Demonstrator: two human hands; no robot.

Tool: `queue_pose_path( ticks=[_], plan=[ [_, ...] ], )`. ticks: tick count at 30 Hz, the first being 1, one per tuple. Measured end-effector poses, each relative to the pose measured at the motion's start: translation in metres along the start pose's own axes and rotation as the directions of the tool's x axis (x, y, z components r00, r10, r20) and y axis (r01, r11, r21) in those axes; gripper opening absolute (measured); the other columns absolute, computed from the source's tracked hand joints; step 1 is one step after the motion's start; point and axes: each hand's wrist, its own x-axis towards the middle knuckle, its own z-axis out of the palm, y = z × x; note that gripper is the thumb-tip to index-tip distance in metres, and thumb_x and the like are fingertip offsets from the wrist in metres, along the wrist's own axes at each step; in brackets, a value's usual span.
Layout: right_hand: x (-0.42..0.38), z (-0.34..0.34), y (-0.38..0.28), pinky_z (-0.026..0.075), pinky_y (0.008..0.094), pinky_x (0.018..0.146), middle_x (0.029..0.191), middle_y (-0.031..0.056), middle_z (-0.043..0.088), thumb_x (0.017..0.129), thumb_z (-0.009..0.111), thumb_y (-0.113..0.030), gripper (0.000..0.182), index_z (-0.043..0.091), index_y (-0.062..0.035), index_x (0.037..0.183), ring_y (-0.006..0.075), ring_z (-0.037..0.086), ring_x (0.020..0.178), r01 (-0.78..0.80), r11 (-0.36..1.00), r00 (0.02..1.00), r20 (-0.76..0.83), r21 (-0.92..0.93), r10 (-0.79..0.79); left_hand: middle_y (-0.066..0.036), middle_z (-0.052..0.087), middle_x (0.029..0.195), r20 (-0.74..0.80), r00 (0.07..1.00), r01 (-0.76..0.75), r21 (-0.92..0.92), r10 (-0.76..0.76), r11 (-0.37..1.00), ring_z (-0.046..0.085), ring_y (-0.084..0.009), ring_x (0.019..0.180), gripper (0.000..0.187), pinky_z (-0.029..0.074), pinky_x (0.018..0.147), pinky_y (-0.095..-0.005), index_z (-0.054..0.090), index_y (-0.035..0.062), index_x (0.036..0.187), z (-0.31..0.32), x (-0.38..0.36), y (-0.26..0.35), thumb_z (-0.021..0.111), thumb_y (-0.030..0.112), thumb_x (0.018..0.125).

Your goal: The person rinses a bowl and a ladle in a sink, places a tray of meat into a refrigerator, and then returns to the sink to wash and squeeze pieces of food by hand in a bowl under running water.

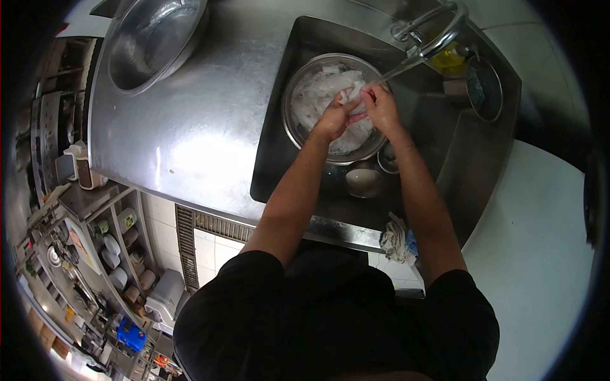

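Observation:
Over a round metal bowl (289, 120) in the sink, both hands hold a white, soft-looking piece (353, 95). My left hand (334, 119) has its fingers wrapped round the piece from the left. From the right, my right hand (381, 109) pinches it. Water from the curved faucet (445, 39) runs down onto the piece. More white, wet pieces (318, 95) fill the bowl under my hands. What exactly the white pieces are, I cannot make out.
A large empty metal basin (149, 47) stands on the steel counter (222, 82) at the left. Small bowls (364, 183) lie in the sink below the big bowl. A crumpled cloth (396, 241) hangs on the front edge. A wire ring holder (485, 89) and yellow liquid (448, 58) are at the right.

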Motion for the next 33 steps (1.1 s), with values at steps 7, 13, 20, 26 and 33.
queue_pose_path(
  ticks=[7, 13, 20, 26, 33],
  plan=[
    [0.001, -0.013, 0.001, 0.05, 0.0455, 0.075, 0.091, 0.0191, 0.065, 0.091, 0.066, -0.013, 0.014, 0.061, -0.0001, 0.093, 0.0384, 0.064, 0.085, 0.061, 0.997, 0.997, 0.044, -0.048, -0.058, -0.008, 0.056, 0.135, -0.022, 1.0, -0.002, -0.011, 0.002, 1.0, 0.058, -0.0222, 0.122, 0.044, 0.06, 0.088, -0.0377, 0.042, 0.01, 0.141, 0.007, 0.003, -0.006, 0.06, 0.02, 0.102],
    [-0.001, -0.013, -0.001, 0.05, 0.0451, 0.074, 0.089, 0.0179, 0.064, 0.091, 0.066, -0.014, 0.015, 0.061, -0.0001, 0.094, 0.0374, 0.064, 0.083, 0.039, 0.998, 0.998, 0.049, -0.053, -0.036, -0.011, 0.059, 0.129, -0.069, 0.998, -0.015, -0.044, 0.012, 0.999, 0.062, -0.0234, 0.115, 0.042, 0.061, 0.087, -0.0404, 0.044, 0.0062, 0.139, 0.017, -0.001, -0.004, 0.06, 0.018, 0.102],
    [0.008, -0.04, -0.002, 0.053, 0.0357, 0.073, 0.102, 0.0123, 0.066, 0.094, 0.068, -0.017, 0.023, 0.065, -0.002, 0.111, 0.0207, 0.064, 0.085, 0.057, 0.992, 0.998, 0.041, -0.109, -0.052, -0.011, 0.062, 0.123, 0.06, 0.978, 0.177, 0.258, -0.199, 0.95, 0.066, -0.0239, 0.105, 0.049, 0.064, 0.084, -0.0382, 0.046, 0.0014, 0.135, 0.0, 0.007, 0.03, 0.068, 0.019, 0.096],
    [0.01, -0.036, 0.017, 0.057, 0.0328, 0.067, 0.119, 0.0083, 0.059, 0.096, 0.067, -0.016, 0.039, 0.054, -0.005, 0.131, 0.0181, 0.062, 0.098, -0.521, 0.772, 0.825, 0.446, 0.364, 0.347, -0.007, 0.066, 0.118, -0.079, 0.997, 0.047, 0.526, -0.006, 0.849, 0.067, -0.02, 0.1, 0.046, 0.061, 0.079, -0.0355, 0.052, 0.0053, 0.133, -0.007, 0.019, 0.042, 0.069, 0.026, 0.096],
    [-0.021, 0.01, -0.014, 0.06, 0.0335, 0.069, 0.114, 0.0101, 0.053, 0.097, 0.066, -0.018, 0.035, 0.049, -0.0052, 0.124, 0.0192, 0.061, 0.095, -0.461, 0.723, 0.888, 0.267, 0.515, 0.375, -0.008, 0.064, 0.115, -0.263, 0.961, -0.048, 0.149, 0.086, 0.988, 0.063, -0.0195, 0.102, 0.068, 0.053, 0.085, -0.041, 0.05, 0.0025, 0.133, -0.014, 0.039, 0.005, 0.064, 0.057, 0.094]
  ],
)
